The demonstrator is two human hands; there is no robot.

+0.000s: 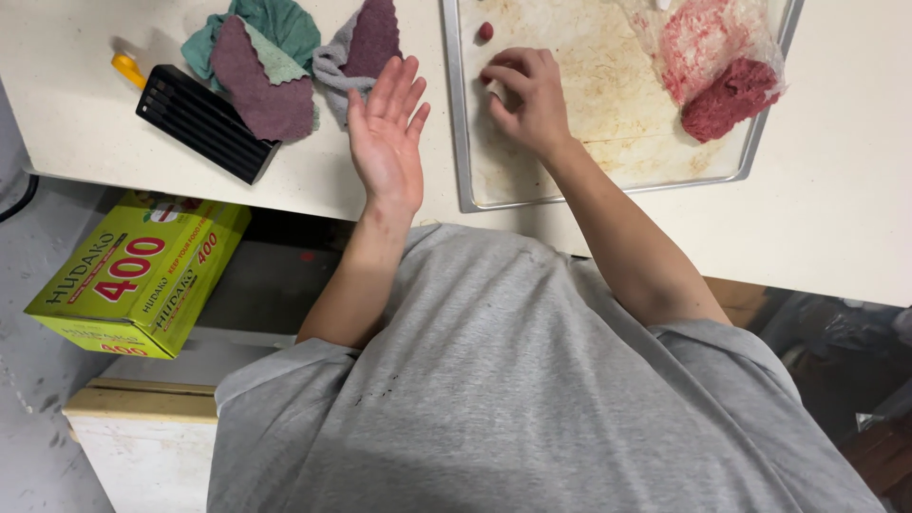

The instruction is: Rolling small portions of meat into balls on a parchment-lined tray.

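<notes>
View from above of a person in a grey T-shirt point(513, 380) at a pale counter point(836, 190), with a metal tray point(454, 114) taken as the landmark.

Right hand point(527, 100): resting on the near left part of the tray, fingers curled down toward the tray's stained surface. Whether the fingertips pinch anything cannot be told, since the palm side is hidden.

Left hand point(388, 138): held flat and open just off the tray's left edge, palm up, fingers together and stretched out; it holds nothing and touches nothing visible.

Small ball of meat point(485, 31): lying on the tray near its far left corner, just beyond the right hand's fingers and apart from them.

Mound of minced meat point(727, 95): at the far right end of the tray, well apart from both hands, lying on a crumpled clear plastic sheet point(708, 38) that carries a paler pink smear.

Cloths point(275, 57): a heap in green, maroon and grey on the counter to the left of the tray, just beyond the left hand's fingertips.

Black ribbed holder point(204, 123): farther left of the tray, beside the cloths, with a yellow handle point(128, 69) at its far end.

Yellow-green box point(138, 275): below the counter's edge, well to the left of the tray, resting on a white cabinet point(142, 427).
</notes>
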